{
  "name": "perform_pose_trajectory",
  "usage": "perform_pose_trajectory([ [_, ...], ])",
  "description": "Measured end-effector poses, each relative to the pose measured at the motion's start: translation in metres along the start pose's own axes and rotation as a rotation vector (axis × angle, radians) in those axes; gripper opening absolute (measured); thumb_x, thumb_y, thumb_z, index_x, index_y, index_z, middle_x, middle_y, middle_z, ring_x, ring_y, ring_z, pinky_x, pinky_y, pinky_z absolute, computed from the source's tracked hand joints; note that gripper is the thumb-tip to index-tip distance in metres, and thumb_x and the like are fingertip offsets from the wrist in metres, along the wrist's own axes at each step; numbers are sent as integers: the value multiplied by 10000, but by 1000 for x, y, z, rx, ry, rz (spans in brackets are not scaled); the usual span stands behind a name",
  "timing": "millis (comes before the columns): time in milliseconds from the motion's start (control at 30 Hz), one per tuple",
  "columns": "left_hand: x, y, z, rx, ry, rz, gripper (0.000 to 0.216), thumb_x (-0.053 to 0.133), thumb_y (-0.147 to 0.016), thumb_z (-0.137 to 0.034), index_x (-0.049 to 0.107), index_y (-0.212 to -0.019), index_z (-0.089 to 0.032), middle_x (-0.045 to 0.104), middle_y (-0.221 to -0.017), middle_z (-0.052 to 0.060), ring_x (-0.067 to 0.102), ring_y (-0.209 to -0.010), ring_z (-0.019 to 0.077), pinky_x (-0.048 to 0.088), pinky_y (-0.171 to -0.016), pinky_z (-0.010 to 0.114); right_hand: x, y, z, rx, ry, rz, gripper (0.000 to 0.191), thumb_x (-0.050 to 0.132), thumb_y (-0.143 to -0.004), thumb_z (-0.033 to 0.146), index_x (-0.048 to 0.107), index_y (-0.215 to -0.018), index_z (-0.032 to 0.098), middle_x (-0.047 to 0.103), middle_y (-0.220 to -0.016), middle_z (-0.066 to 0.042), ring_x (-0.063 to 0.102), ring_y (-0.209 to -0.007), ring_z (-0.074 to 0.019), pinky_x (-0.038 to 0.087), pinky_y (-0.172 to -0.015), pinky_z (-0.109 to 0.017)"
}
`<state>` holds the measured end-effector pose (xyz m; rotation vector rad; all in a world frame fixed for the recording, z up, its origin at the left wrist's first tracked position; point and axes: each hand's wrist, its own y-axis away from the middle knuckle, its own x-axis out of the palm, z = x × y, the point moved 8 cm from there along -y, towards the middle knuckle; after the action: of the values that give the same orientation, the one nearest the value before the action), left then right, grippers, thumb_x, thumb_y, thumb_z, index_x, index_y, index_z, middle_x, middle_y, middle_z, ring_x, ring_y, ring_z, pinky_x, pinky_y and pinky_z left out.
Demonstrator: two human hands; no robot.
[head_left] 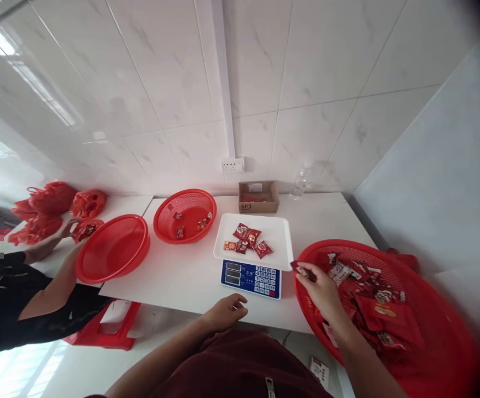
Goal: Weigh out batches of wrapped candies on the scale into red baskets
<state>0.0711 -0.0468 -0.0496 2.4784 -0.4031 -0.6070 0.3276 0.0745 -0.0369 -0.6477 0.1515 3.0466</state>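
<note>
My right hand (pixel 319 288) is closed on a small red snack packet (pixel 300 268), pinched at the fingertips above the near-left rim of a big red basket (pixel 442 309). Inside that basket lie many red and white packets (pixel 358 287). Several red snack packets (pixel 251 237) rest on the white tray (pixel 279 228) of a digital scale (pixel 251 278); its blue keypad faces me. My left hand (pixel 225 313) hovers by the table's front edge, below the scale, loosely curled with thumb and fingers apart and nothing in it.
A red basket (pixel 161 213) with a few packets and another red basket (pixel 85 260) stand to the left. By the wall are a cardboard box (pixel 260 206) and a plastic bottle (pixel 300 184). At far left a co-worker's hands (pixel 74 231) are near red bags (pixel 53 199).
</note>
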Motion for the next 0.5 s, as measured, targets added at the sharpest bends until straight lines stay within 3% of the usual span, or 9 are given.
perform_pose_trajectory([
  [233, -29, 10, 2, -19, 84, 77, 491, 587, -738, -489, 564, -1118, -178, 628, -984, 52, 575, -838, 164, 432, -746, 295, 86, 1, 19, -26, -7, 188, 296, 554, -654, 332, 662, -904, 216, 701, -986, -59, 643, -911, -229, 487, -851, -374],
  [367, -54, 21, 19, -104, 359, 89, 508, 634, -698, -501, 537, -1080, -180, 613, -1000, 65, 588, -890, 166, 440, -789, 306, 107, -12, 48, -55, -52, 120, 351, 567, -700, 387, 642, -1000, 221, 674, -1074, -61, 614, -1015, -240, 469, -922, -404],
  [500, -81, 27, 36, -150, 456, 32, 529, 656, -676, -516, 537, -1058, -170, 601, -995, 76, 586, -879, 171, 443, -810, 331, 122, -25, 61, -103, -161, 75, 497, 556, -744, 437, 559, -1192, 221, 551, -1297, -85, 531, -1180, -228, 464, -969, -388],
])
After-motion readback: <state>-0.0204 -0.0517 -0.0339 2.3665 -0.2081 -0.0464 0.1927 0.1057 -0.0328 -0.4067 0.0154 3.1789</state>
